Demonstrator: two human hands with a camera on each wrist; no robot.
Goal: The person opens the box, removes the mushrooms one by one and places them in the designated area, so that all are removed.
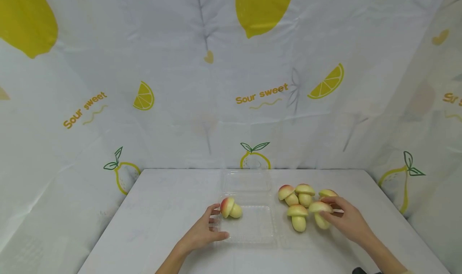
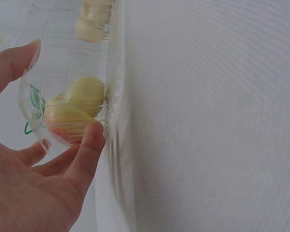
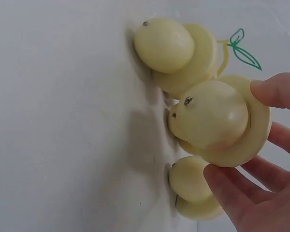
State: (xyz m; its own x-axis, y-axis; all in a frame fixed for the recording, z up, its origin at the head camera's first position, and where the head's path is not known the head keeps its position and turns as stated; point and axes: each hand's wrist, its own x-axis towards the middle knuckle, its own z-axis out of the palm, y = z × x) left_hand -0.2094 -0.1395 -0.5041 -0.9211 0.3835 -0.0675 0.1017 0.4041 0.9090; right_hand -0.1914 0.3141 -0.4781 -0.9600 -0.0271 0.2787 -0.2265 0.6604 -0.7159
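Observation:
On the table, my left hand (image 1: 205, 230) holds a clear plastic clamshell box (image 1: 254, 226) at its left end, thumb at the near rim and fingers along the outer wall. One toy mushroom (image 1: 236, 211), pale yellow with a red-blushed cap, lies inside, close to those fingers. It shows through the plastic in the left wrist view. To the right of the box, my right hand (image 1: 348, 222) pinches another toy mushroom (image 3: 217, 116) by its cap, thumb on one side and fingertips on the other, stem pointing toward the table. Several like it lie around that hand.
The hinged lid (image 1: 247, 181) of the box lies folded back behind it. Loose toy mushrooms (image 1: 298, 218) stand grouped right of the box. A patterned cloth (image 1: 180, 125) hangs at the table's back edge. Something dark (image 1: 359, 270) shows at the near edge.

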